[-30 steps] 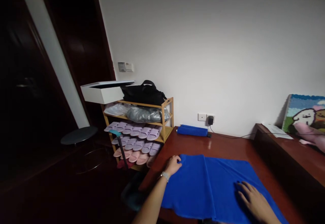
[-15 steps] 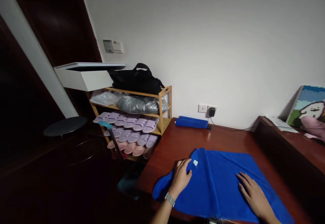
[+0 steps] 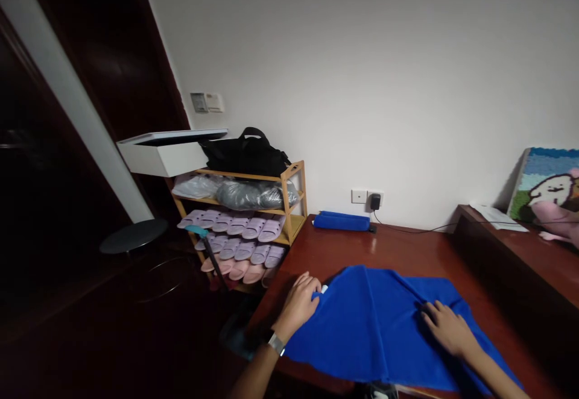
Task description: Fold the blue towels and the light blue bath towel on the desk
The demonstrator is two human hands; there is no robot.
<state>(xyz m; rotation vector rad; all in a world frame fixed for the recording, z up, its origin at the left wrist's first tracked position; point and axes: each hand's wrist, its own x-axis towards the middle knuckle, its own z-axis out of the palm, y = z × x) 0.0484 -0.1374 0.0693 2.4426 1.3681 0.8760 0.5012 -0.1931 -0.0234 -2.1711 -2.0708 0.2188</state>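
A blue cloth [image 3: 353, 326] lies spread on the reddish-brown table, with a crease running down its middle and wrinkles near its right part. My left hand [image 3: 301, 302], a watch [image 3: 276, 343] on its wrist, is closed on the cloth's left edge beside a small white tag [image 3: 324, 289]. On the cloth's right half rests my right hand [image 3: 447, 326], palm down, fingers apart and slightly bent. A folded blue cloth [image 3: 342, 221] lies at the table's back edge by the wall.
A wooden rack [image 3: 294, 206] with slippers [image 3: 246, 226], a black bag [image 3: 246, 152] and a white box [image 3: 167, 157] stands left of the table. A round stool [image 3: 134, 235] is farther left. A raised ledge [image 3: 479, 230] bounds the table's right; a black plug [image 3: 375, 202] trails a cable.
My left hand moved right over the cloth, then back left with its edge; the folded-out left corner is pulled in. My right hand stayed on the right half, its fingers now more bent.
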